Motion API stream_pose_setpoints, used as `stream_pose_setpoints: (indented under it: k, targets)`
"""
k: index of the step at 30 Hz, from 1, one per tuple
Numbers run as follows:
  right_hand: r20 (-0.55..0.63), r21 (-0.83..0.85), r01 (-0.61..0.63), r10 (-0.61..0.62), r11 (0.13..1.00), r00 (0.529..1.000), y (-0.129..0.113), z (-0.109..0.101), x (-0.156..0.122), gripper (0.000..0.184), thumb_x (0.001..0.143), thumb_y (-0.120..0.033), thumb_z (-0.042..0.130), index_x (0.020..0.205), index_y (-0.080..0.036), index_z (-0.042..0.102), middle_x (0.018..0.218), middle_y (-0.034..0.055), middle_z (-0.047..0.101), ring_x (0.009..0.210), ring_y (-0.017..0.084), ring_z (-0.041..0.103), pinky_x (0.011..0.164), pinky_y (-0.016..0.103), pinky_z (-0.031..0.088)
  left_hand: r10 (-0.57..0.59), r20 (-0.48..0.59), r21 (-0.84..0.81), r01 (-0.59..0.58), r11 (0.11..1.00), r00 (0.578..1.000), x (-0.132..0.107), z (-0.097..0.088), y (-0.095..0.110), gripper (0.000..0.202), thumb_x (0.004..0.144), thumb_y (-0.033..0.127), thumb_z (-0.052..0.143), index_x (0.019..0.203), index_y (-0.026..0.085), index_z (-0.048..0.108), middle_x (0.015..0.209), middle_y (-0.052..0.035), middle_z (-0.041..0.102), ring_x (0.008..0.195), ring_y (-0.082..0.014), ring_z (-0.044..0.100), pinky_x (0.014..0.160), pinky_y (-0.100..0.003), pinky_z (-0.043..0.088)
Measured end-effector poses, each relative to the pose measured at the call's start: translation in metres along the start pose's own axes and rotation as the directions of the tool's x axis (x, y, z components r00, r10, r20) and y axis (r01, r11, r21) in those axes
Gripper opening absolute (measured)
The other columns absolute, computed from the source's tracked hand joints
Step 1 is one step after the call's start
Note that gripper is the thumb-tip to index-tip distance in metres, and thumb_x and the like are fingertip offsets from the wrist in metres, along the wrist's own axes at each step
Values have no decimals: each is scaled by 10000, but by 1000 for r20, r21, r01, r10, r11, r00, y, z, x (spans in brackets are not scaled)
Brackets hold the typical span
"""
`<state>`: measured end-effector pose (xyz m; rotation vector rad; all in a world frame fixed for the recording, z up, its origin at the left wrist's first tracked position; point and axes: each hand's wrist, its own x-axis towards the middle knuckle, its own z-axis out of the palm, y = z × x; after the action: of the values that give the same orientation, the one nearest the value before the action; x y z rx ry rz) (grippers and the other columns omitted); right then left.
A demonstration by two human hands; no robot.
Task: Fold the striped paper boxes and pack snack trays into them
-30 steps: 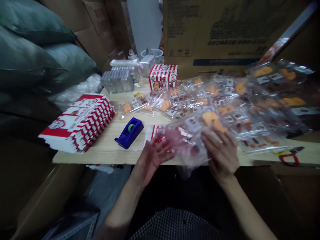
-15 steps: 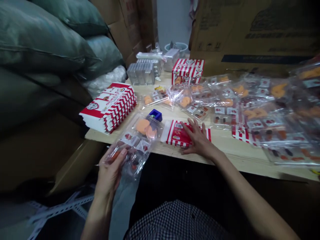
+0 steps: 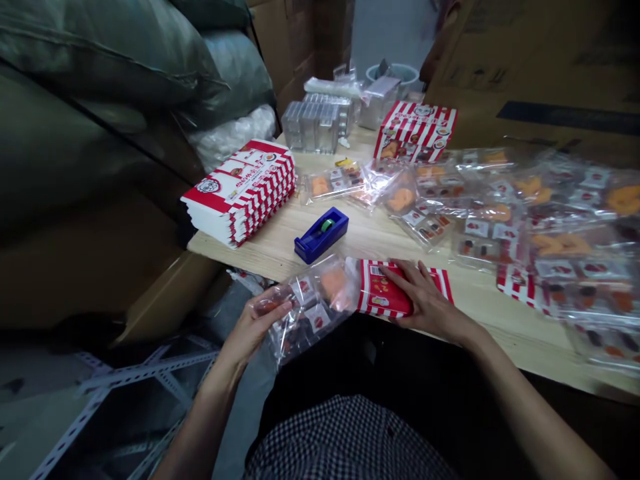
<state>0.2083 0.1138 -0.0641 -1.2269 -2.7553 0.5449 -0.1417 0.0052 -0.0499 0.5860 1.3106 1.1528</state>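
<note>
One packet [image 3: 320, 308] is in left grip [image 3: 254, 327], carton [image 3: 376, 291] under right grip [image 3: 429, 305]

We count two hands: one left hand [image 3: 254, 325], one right hand [image 3: 429, 305]. One held packet [image 3: 313, 300], one handled striped carton [image 3: 383, 293], one carton stack [image 3: 240, 190], one upright striped box [image 3: 416, 130], one tape dispenser [image 3: 311, 248], one tub [image 3: 406, 75]. Loose packets [image 3: 560, 247]: at least six, overlapping beyond our tally.

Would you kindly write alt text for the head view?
The left hand holds a clear packet at one end of a striped red box under the right hand. On the wooden table lie a blue tape dispenser, stacked cartons and more packets.
</note>
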Motion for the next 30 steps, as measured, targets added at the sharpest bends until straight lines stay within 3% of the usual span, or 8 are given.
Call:
stream_pose_setpoints:
  k: [4,7,11,16,23,30]
  targets:
    - [14,13,42,-42,999,999,1,-2,-1,967,777,-296,728,1598,-298,218,1639,125,214,1528,379,185,1244,600,66,-173,96,-20,176,984,980,10,-6,0,391,701,225,863,1063,124,757,938,-107,791,759,-201,746,739,-283,587]
    - [30,27,73,-74,997,997,2,-1,-1,1007,747,-266,741,1599,-318,208,1656,105,197,1532,376,177,1242,609,53,-249,169,72,240,968,954,24,-10,4,325,699,206,852,1000,115,774,865,-103,787,662,-170,714,660,-258,557]
    - [28,29,90,-90,996,995,4,1,-2,1019,726,-282,757,1595,-318,227,1658,101,196,1536,376,163,1244,602,55,-283,253,252,220,943,925,41,-9,16,225,694,207,833,901,126,793,804,-98,781,590,-138,658,549,-210,466]
    - [13,16,109,-110,994,994,6,4,-2,1023,718,-271,745,1595,-305,220,1650,125,195,1535,383,163,1233,618,57,-321,383,407,154,900,866,53,-5,36,187,709,263,791,849,140,796,799,-103,777,609,-171,656,555,-240,473]
    - [-1,28,100,-100,995,995,5,8,-3,1029,720,-271,740,1598,-307,204,1631,139,213,1529,395,179,1230,620,77,-319,343,468,134,874,883,57,-5,44,137,663,266,795,759,168,791,747,-85,768,548,-155,594,522,-248,456]
    - [-26,36,115,-114,993,993,9,12,-3,1076,696,-239,742,1603,-341,174,1655,112,188,1526,414,174,1226,636,88,-407,400,560,132,818,822,78,2,51,95,666,214,757,744,161,766,751,-74,770,573,-159,616,556,-250,452]
